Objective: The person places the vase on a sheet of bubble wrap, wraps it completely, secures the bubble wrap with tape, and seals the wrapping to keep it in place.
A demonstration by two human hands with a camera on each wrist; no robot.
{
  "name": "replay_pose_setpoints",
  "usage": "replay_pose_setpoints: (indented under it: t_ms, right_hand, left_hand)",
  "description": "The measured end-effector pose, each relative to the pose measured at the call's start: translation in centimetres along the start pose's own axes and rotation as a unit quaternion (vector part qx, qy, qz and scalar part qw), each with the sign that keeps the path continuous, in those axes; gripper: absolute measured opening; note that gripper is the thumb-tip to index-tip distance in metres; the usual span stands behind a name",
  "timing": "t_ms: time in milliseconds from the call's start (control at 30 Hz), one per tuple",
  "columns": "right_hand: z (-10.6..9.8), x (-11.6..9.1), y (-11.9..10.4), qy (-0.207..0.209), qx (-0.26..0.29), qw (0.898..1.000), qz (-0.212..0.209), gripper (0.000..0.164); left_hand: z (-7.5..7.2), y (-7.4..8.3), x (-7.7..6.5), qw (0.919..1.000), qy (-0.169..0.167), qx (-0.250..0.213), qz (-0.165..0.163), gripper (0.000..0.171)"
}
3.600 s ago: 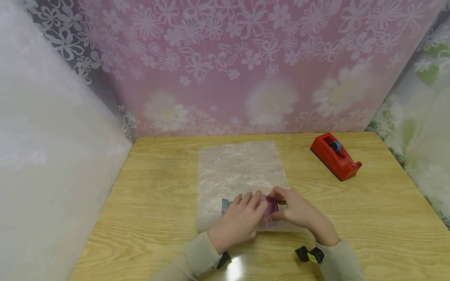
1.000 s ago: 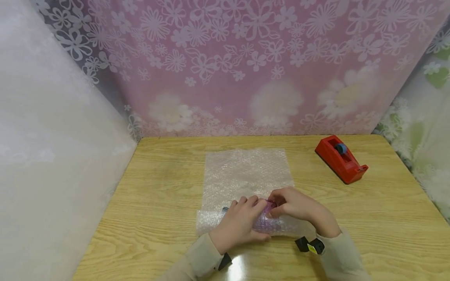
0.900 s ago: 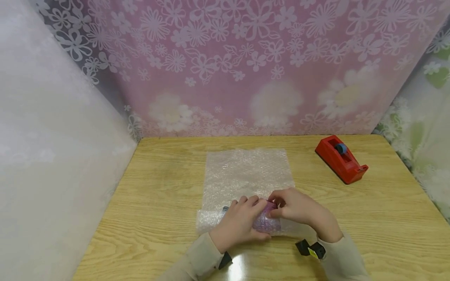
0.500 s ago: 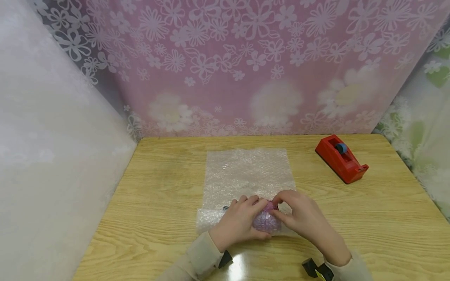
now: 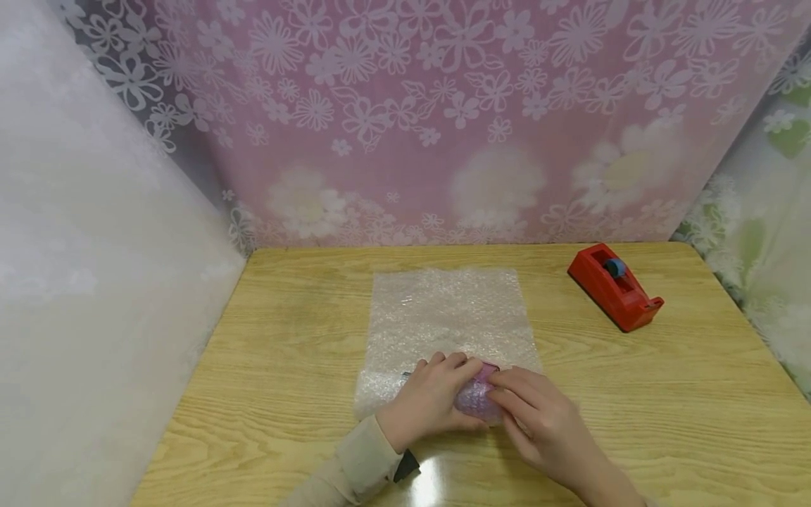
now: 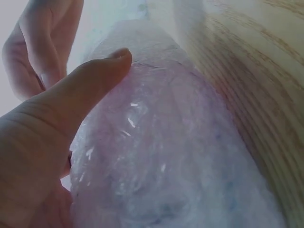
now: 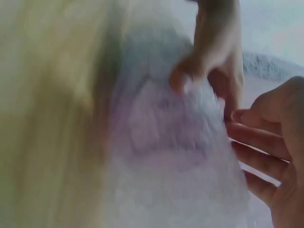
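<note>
A sheet of bubble wrap (image 5: 451,310) lies on the table, its near edge folded over a purple see-through item (image 5: 488,370) whose kind I cannot tell. My left hand (image 5: 434,401) grips the wrapped item from above, thumb on the near side; in the left wrist view the thumb (image 6: 95,85) presses the roll (image 6: 156,142). At the roll's right end, my right hand (image 5: 545,426) touches the wrap with fairly straight fingers. In the right wrist view those fingers (image 7: 261,159) rest along the roll's far side, their tips partly hidden. A small dark bit shows left of my left hand.
Back right on the wooden table (image 5: 285,331) stands a red tape dispenser (image 5: 614,285) with a blue-cored roll. A pink floral curtain (image 5: 393,127) hangs behind the table, and pale cloth (image 5: 114,282) hangs at the left side.
The near edge of the bubble wrap has come up over the purple item. My right hand has shifted from pinching the item's right end to lying lower against the wrap. My left hand stays in place.
</note>
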State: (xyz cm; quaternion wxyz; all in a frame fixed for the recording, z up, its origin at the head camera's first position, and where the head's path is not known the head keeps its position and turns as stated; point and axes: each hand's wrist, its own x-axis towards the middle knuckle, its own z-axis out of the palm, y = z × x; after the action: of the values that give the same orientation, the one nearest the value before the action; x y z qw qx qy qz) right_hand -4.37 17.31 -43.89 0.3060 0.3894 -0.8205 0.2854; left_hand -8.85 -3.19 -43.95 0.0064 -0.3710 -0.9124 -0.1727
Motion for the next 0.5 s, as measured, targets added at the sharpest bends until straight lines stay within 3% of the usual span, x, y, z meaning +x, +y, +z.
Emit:
replay_pose_setpoints:
  t_ms: [67,200,333,500]
  right_hand:
    - [0.3,-0.5,-0.6,0.002,-0.013,1.0,-0.007,0.04]
    - [0.8,-1.7,-1.6,-0.06,-0.054,0.996,0.032,0.044]
    - [1.5,-2.6,-2.2,-0.123,-0.097,0.985,0.073,0.079]
    - [2.5,-3.0,-2.4,-0.15,-0.124,0.975,0.107,0.088]
  left_hand:
    - [0.0,0.0,0.0,1.0,0.002,0.002,0.001,0.071]
    - [-0.1,0.0,0.1,1.0,-0.004,0.008,-0.001,0.074]
    - [-0.2,0.1,0.1,0.9999,-0.014,0.008,-0.005,0.076]
    - [-0.4,0.0,0.0,0.9999,-0.013,0.001,-0.003,0.076]
